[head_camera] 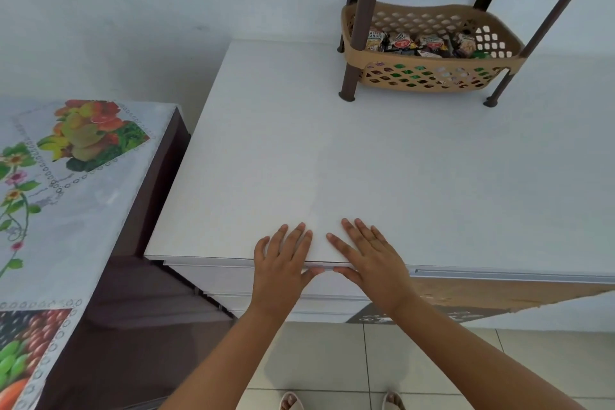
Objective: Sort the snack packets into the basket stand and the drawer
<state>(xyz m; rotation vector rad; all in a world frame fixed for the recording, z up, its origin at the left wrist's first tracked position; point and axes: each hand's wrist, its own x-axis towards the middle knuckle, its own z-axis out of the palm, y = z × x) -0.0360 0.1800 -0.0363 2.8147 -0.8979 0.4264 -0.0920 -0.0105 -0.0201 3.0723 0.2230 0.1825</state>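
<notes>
Now both my hands, left (283, 263) and right (366, 260), spread flat on bench (332, 150); thumbs under drawer (332, 286) lip. Packets (419, 43) in basket stand (429, 76) look light, crinkly; pinch edges.

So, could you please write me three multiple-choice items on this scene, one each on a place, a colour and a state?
1. Where does the basket stand sit?
A. on the white counter's far right part
B. on the floor
C. on the fruit-print cloth

2. What colour are the stand's poles?
A. white
B. dark brown
C. green

3. How are the hands?
A. each gripping a packet
B. flat and empty at the counter's front edge
C. inside a basket

Answers: 1 A, its feet rest on the counter; 2 B, the poles are dark brown; 3 B, the left hand and right hand lie open, holding nothing.
</notes>
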